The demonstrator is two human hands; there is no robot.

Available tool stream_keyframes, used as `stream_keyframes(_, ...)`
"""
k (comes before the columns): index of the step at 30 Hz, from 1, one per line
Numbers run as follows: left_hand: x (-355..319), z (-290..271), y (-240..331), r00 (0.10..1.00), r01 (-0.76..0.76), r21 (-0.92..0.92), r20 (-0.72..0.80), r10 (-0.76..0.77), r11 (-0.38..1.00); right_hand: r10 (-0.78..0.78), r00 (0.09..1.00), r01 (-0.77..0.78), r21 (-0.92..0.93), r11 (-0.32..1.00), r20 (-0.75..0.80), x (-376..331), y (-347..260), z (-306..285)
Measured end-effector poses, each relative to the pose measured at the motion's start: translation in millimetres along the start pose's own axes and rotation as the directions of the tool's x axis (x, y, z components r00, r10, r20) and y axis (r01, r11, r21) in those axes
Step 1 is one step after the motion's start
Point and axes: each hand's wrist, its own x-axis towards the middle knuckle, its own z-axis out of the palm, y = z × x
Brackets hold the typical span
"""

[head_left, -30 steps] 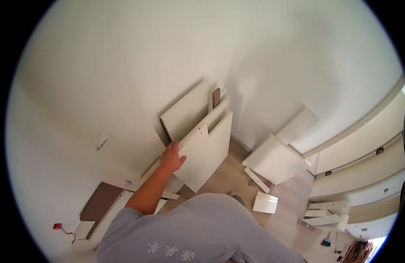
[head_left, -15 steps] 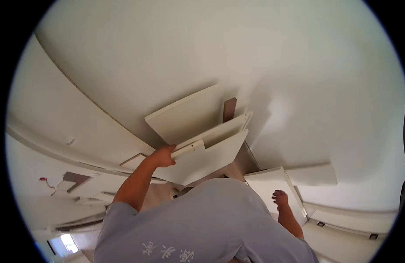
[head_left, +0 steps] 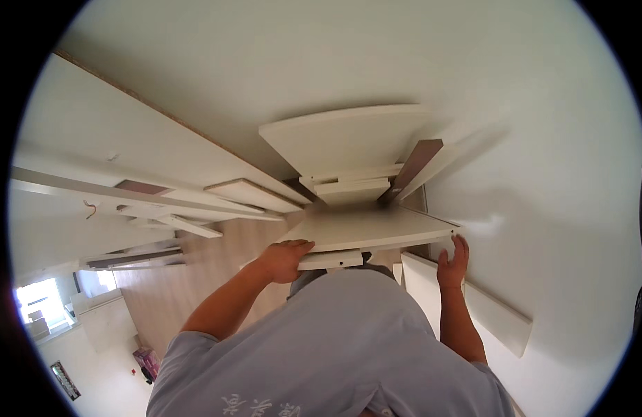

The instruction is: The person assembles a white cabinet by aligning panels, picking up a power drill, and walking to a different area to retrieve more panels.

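A white board point(head_left: 376, 226) with a small dark hole near its right corner is tipped away from me in front of my body. My left hand point(head_left: 287, 260) grips its near left edge, fingers over the top. Just under that edge is a narrower white strip point(head_left: 331, 260) with a dark hole, close against the left hand. My right hand point(head_left: 453, 264) is raised at the board's right corner, thumb and fingers apart. Its fingertips are at or touching the corner; I cannot tell which. Beyond stand a large white panel point(head_left: 349, 132) and a brown narrow board point(head_left: 418, 167), both leaning on the wall.
Long white panels point(head_left: 161, 132) with a raw chipboard edge lean along the left side. More white boards point(head_left: 189, 226) lie on the wood-look floor point(head_left: 224, 257). To my right, a white board point(head_left: 498, 316) rests along the wall. A bright window point(head_left: 46, 302) shows at far left.
My view has turned and the held board has swung from the left to in front of me. My right hand has come up from low on the right to the board's corner.
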Motion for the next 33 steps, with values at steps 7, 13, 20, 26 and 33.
stream_keyframes(7, -13, 4, 13, 0.979, -0.010, 0.150, -0.198, 0.040, 0.989, -0.308, 0.866, 0.401, -0.179, 0.898, 0.394, 30, -79, 11)
stream_keyframes(13, -24, 26, 11, 0.992, -0.001, 0.120, -0.127, 0.016, 0.993, -0.300, 0.822, 0.433, -0.191, 0.881, 0.484, 70, -78, 28)
stream_keyframes(20, -30, 23, 18, 0.990, 0.013, 0.118, -0.143, 0.005, 0.993, -0.310, 0.827, 0.450, -0.220, 0.866, 0.470, 128, -95, 56)
stream_keyframes(26, -34, 35, 6, 0.959, -0.038, 0.123, -0.274, 0.071, 0.992, -0.417, 0.850, 0.477, -0.132, 0.869, 0.323, 140, -86, 68)
stream_keyframes(33, -14, 4, -5, 0.959, 0.025, 0.158, -0.283, 0.021, 0.987, -0.540, 0.831, 0.554, -0.124, 0.823, 0.132, 135, -71, 85)
